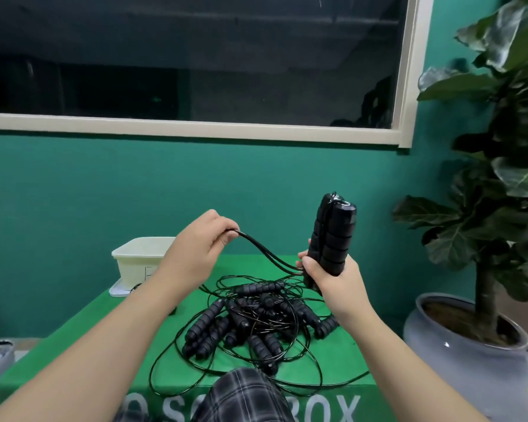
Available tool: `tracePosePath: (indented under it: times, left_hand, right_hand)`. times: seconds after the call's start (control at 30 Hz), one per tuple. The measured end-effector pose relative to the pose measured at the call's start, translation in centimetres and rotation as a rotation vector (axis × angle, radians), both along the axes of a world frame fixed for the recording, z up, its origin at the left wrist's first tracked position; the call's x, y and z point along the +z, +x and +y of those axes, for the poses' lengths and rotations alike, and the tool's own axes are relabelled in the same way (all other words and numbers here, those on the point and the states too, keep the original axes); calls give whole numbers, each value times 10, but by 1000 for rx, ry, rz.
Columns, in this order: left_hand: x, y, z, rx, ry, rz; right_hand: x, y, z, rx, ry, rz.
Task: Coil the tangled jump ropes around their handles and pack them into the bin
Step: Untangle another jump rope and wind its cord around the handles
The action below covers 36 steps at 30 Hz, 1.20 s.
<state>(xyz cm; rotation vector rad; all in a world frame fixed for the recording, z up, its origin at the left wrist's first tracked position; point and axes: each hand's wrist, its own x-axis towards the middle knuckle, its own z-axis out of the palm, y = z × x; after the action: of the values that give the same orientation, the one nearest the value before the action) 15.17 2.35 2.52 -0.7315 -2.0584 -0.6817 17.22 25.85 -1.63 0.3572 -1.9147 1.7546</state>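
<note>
A: What are the hands holding?

B: The right hand [329, 278] is gripping a pair of black ribbed jump-rope handles [329, 239] held upright side by side, fingers curled round their lower ends. The left hand [201, 239] is pinching a doubled run of thin black cord [265, 254], which is sagging across from those fingers to the base of the handles.

A: So how far along is it?

B: Early, I'd judge. This one rope is only being gathered; no turns are showing around the handles yet, apart from a strand lying between them. Everything else is waiting.

A: Where is the rest?

B: A tangled heap of black ribbed handles and looping black cords [250, 324] is lying in the middle of the green-covered tabletop [110, 339], with loops trailing toward its near edge. Several ropes look knotted together there.

A: And the bin?

B: The cream plastic rectangular bin [141, 257] is sitting at the far left corner, partly hidden behind the left forearm. I cannot tell whether anything is inside it.
</note>
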Motion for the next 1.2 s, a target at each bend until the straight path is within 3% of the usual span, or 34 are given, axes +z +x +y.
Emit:
tracePosePath:
  times: [0.27,0.33,0.43,0.53,0.63,0.73,0.87,0.97,1.03,1.2]
  left_hand:
    - [5,11,-19,539,-38,-360]
    - [5,12,-24,383,74,-569]
    - [8,18,-27,-104,507,-973]
    - [9,25,-21,-259,637,-1100]
    - [9,34,-10,-255,599,-1075]
    - [2,43,8,-170,460,-961]
    - [-11,50,29,-57,218,-733]
    - [-18,50,33,13,48,-640]
    - [-23,47,33,4,8,-620]
    - [-33,53,23,-36,8,-616]
  right_hand:
    - [-19,1,-9,4,472,133]
    - [-20,1,-12,-42,678,122]
    - [-23,1,-15,-178,1060,119]
    - [-34,-6,-21,-255,1221,391]
    - [-43,-16,-35,-461,1297,566]
    - [-50,-22,-53,-580,1304,554]
    - [-49,-29,-70,-532,1330,311]
    - [-36,-36,-76,-520,1163,33]
    - [-28,-42,-80,-410,1096,-171]
    - [-4,-46,-82,-292,879,-347]
